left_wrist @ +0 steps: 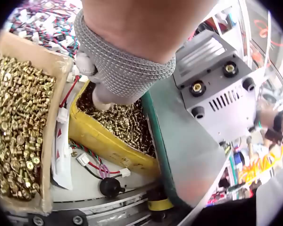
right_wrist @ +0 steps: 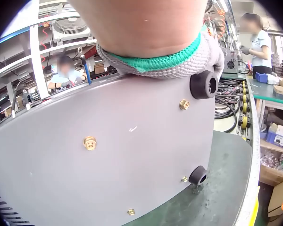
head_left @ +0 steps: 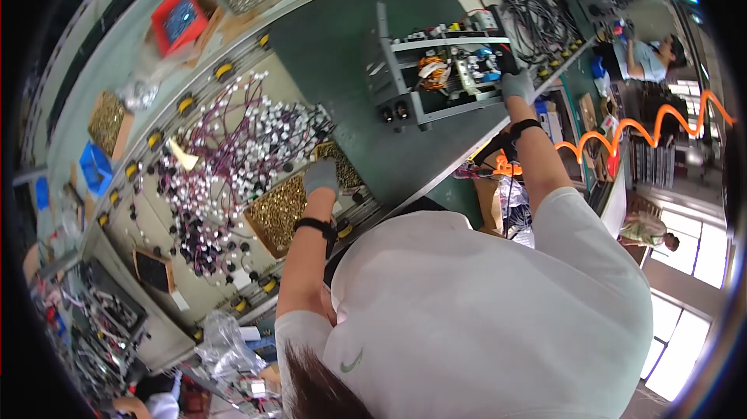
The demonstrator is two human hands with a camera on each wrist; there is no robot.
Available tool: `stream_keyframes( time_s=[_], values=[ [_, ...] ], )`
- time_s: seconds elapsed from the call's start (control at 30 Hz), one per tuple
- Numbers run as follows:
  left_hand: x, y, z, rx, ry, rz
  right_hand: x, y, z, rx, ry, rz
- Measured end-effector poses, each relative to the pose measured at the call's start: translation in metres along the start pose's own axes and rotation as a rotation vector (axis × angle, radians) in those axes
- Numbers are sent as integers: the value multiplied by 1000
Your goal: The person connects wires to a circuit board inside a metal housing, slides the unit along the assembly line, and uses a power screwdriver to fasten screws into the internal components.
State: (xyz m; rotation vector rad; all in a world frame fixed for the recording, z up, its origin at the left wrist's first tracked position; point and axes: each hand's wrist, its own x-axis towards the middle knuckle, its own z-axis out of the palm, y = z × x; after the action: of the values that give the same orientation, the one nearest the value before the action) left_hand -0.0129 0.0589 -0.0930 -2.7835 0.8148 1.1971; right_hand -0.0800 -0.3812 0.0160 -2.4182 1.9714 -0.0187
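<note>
The gloved left hand [head_left: 320, 176] reaches down among boxes of brass screws [head_left: 276, 215] at the near edge of the table [head_left: 117, 53], just beside a heap of wired plugs [head_left: 233, 147]. The gloved right hand [head_left: 517, 86] rests on an open metal machine [head_left: 436, 77] — wires and a coil showing — which stands on a green mat [head_left: 334, 38].

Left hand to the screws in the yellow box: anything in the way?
Nothing visible. The left hand is over the open yellow box, with gloved fingertips down among the brass screws. The wire leads lie outside the box by its wall, not across the opening.
</note>
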Motion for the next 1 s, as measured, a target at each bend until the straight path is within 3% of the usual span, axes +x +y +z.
stream_keyframes(
  time_s=[0.1,0.17,0.23,0.43,0.5,0.53,0.63,0.67,0.7,0.77,0.87,0.97,1.0],
  values=[
    [-12,-3,-2,-126,80,-65,-5,-5,-5,-5,-11,30],
    [-12,-10,6,-450,155,-101,-16,-9,-17,27,-38,35],
    [-12,-22,23,-540,324,-50,-18,-9,-20,22,-41,21],
    [-47,-65,36,-1124,527,8,-11,0,-9,42,-37,-34],
    [-62,-84,51,-1251,694,61,-13,-1,-1,29,-37,-54],
    [-79,-87,42,-1349,626,40,-22,-4,-3,48,-29,-46],
    [-89,-123,69,-1296,702,68,-40,-13,-5,-1,-22,-23],
    [-111,-106,49,-1281,682,-123,-40,-14,-5,3,-68,-33],
    [-107,-118,62,-1201,747,-142,-45,-16,2,3,-60,-56],
    [-106,-135,75,-1337,674,-205,-66,-21,-8,118,-22,-21],
    [-123,-120,64,-1497,682,-158,-93,-21,-23,239,2,-5],
    [-130,-97,39,-1415,751,-185,-112,-22,-29,297,-29,-33],
    [-135,-94,32,-1361,677,-197,-114,-23,-26,342,-64,-36]
  ],
)
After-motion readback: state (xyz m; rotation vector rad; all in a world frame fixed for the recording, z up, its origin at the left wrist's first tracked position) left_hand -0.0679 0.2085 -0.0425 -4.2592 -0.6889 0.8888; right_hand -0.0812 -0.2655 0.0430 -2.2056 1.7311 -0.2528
